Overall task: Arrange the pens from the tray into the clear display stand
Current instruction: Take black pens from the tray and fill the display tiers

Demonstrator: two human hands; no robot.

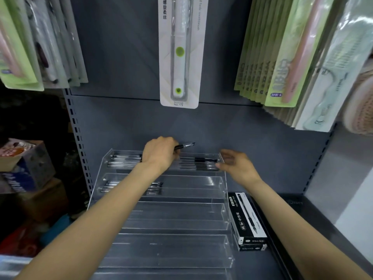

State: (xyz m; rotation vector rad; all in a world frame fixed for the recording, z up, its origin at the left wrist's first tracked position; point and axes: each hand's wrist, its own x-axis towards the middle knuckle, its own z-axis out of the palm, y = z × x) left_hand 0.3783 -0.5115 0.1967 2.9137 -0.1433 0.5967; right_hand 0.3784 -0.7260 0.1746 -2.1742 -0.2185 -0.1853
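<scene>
Black gel pen point(184, 146) lies crosswise, tip pointing right, gripped in the left hand point(160, 153) directly above the top tier of the clear acrylic display stand point(210, 181). Its long axis matches the tier's row of pens point(203, 163). Just right, the right hand point(235, 164) hovers with fingers loose and holding nothing, at the tier's end. Pen boxes point(247, 219) sit beside the stand.

Both forearms reach forward; the left hand point(160, 153) has its fingers point(175, 152) curled, gripping, while the right hand point(236, 165) hovers, fingers loosely spread, holding nothing
</scene>
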